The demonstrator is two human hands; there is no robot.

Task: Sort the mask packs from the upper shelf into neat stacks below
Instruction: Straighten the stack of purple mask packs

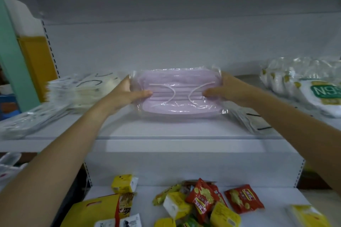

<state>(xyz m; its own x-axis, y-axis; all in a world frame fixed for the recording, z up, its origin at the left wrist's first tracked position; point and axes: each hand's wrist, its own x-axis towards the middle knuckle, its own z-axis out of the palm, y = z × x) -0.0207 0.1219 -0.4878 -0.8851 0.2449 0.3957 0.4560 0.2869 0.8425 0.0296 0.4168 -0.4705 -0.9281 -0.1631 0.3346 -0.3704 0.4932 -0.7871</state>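
While my left hand point(127, 91) and right hand point(227, 89) pinch opposite ends of the lilac mask pack point(177, 96), it rests midway along the white shelf point(175, 131) (two-handed, I judge, to keep it square).

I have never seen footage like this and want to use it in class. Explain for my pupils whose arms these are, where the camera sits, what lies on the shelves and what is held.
There is no machine here: a person works with bare hands, and the one camera sits on their head, looking forward and down, so both arms reach in from below. The left hand and right hand each grip one end of a clear pack of lilac masks, thumbs on top, over a white shelf. On that shelf lie a stack of white mask packs at the left and packs marked N95 at the right. On the lower shelf sit red and yellow snack packets. Whether the lilac pack touches the shelf cannot be told.
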